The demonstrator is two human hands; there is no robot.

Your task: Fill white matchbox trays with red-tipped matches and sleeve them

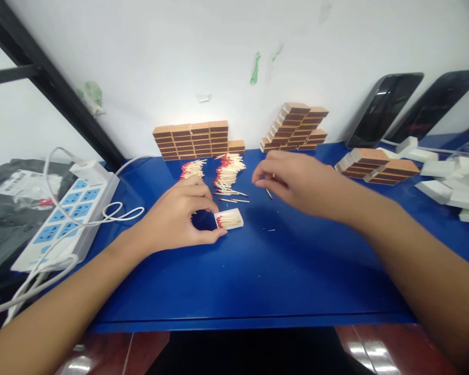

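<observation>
The left hand (183, 213) grips a white tray (241, 219) between thumb and fingers at its 9 o'clock end. The right hand (293, 179) is positioned at 2 o'clock from the tray, fingers curled and thumb near the index finger; whether it grips anything cannot be determined.

All clock directions below are taken from the white tray, which lies near the middle of the blue worktop (258, 281). The tray contains matches (227, 222), red heads toward 9 o'clock.

Large match pile (229, 174): 12 o'clock; a few loose matches (234, 200) lie between it and the tray. Small match pile (194, 169): 11 o'clock. Single match (269, 194): 2 o'clock, near the right fingertips.

Matchbox block (191, 140): 11 o'clock, beside the wall (180, 62). Stepped matchbox stack (295, 127): 1 o'clock, also beside the wall. Low matchbox group (375, 166): between 2 and 3 o'clock. White pieces (453, 179): 3 o'clock, heaped.

Power strip (68, 213): 9 o'clock, with white cables (119, 213) across it.
</observation>
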